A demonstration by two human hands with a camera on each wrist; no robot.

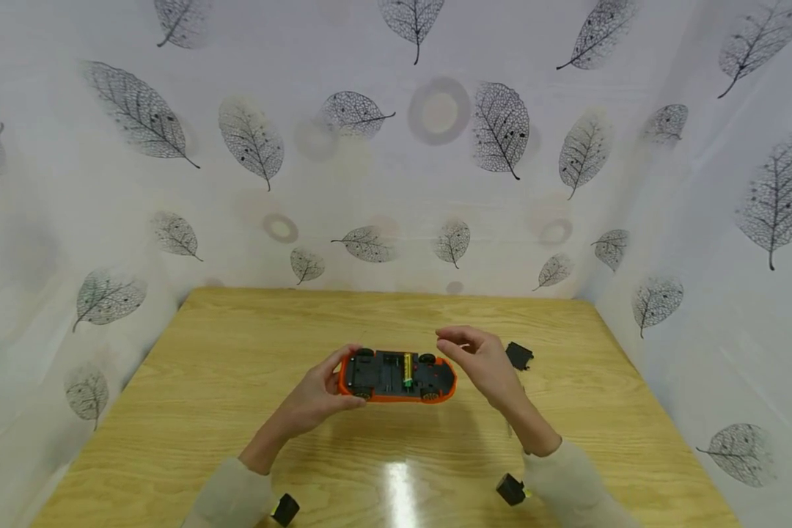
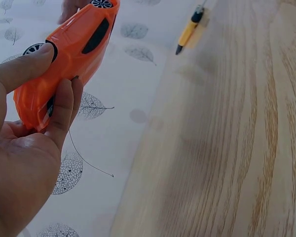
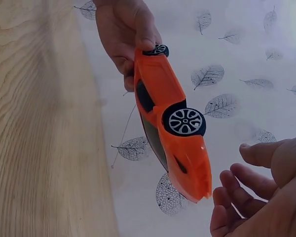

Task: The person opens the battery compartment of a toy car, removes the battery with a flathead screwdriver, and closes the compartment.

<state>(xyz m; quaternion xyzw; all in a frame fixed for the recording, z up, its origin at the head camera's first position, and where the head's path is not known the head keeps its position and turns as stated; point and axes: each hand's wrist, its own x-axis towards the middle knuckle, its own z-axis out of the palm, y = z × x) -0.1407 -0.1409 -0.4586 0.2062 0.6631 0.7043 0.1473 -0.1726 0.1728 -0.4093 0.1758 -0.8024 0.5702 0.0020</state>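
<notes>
An orange toy car point(image 1: 398, 400) is turned with its black underside toward the head camera. My left hand point(image 1: 313, 400) grips its left end, thumb at one wheel and fingers along the body. In the underside is an uncovered battery compartment point(image 1: 389, 372) with one yellow-green battery point(image 1: 408, 369) at its right side. Just off the car's right end is my right hand point(image 1: 485, 363), thumb and fingers loosely bent. In the right wrist view nothing shows between those fingers point(image 3: 246, 180). A thin wire point(image 2: 91, 160) hangs from the car.
A black cover piece point(image 1: 519, 356) lies on the wooden table point(image 1: 237, 352), right of my right hand. A screwdriver with a yellow and black handle point(image 2: 190, 32) also lies there. Small black boxes point(image 1: 511, 489) sit by both wrists. Leaf-printed cloth point(image 1: 383, 183) surrounds the table.
</notes>
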